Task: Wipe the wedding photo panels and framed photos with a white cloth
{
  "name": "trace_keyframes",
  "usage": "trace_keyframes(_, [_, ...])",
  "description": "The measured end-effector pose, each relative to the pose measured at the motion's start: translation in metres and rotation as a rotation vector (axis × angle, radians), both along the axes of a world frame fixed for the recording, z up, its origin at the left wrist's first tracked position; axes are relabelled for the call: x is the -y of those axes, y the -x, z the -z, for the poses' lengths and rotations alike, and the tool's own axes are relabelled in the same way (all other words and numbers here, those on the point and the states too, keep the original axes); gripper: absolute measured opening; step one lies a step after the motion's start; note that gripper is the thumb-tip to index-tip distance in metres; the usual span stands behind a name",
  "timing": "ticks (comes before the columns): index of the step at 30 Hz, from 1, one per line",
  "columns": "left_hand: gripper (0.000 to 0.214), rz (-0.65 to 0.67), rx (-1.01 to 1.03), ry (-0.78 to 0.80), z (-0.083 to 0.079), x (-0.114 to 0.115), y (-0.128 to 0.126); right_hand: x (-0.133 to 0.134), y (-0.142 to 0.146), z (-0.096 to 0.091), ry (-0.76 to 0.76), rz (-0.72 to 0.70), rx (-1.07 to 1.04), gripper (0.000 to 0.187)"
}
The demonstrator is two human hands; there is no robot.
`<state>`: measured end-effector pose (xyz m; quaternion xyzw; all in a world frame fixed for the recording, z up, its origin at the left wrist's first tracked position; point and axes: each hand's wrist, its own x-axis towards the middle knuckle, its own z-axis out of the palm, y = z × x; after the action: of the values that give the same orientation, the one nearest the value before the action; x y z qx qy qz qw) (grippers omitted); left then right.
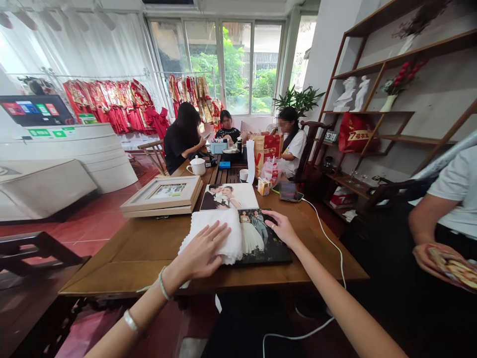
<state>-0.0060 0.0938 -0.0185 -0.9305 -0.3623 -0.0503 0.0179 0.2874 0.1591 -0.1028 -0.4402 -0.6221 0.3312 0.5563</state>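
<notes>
A wedding photo panel (266, 246) with a dark background lies on the wooden table in front of me; a couple shows on its right part. My left hand (208, 248) rests flat on a folded white cloth (231, 223), which covers the panel's left part. At the panel's upper right edge, my right hand (281, 226) touches the surface with its fingers stretched out. Just behind lies another wedding photo (244, 194) with a pale background, partly covered by the cloth and the dark panel.
Stacked picture frames (160, 196) lie to the left on the table (137, 253). A phone (289, 193) with a white cable (331, 236), a small box (264, 186) and a lidded white cup (196, 166) stand farther back. Several people sit beyond; another person (447, 209) is at the right.
</notes>
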Motion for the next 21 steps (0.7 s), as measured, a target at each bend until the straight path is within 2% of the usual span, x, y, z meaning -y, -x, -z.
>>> trace_keyframes(5, [0.066, -0.073, 0.006, -0.061, 0.01, -0.023, -0.01, 0.0, 0.0, 0.001, 0.005, -0.002, -0.002, 0.033])
trace_keyframes(9, [0.057, -0.174, -0.009, -0.08, 0.005, -0.051, -0.023, 0.0, -0.001, 0.001, -0.002, 0.0, 0.004, 0.033])
trace_keyframes(12, [0.059, -0.196, -0.001, -0.089, 0.0, -0.061, -0.028, -0.001, -0.001, 0.001, -0.008, 0.003, 0.013, 0.032])
trace_keyframes(16, [0.06, -0.196, 0.034, -0.069, 0.0, -0.05, -0.024, -0.001, -0.001, 0.001, -0.01, 0.002, 0.014, 0.033])
trace_keyframes(21, [0.064, -0.135, 0.043, 0.053, 0.005, -0.012, -0.012, -0.001, 0.0, 0.001, -0.008, -0.001, 0.004, 0.032])
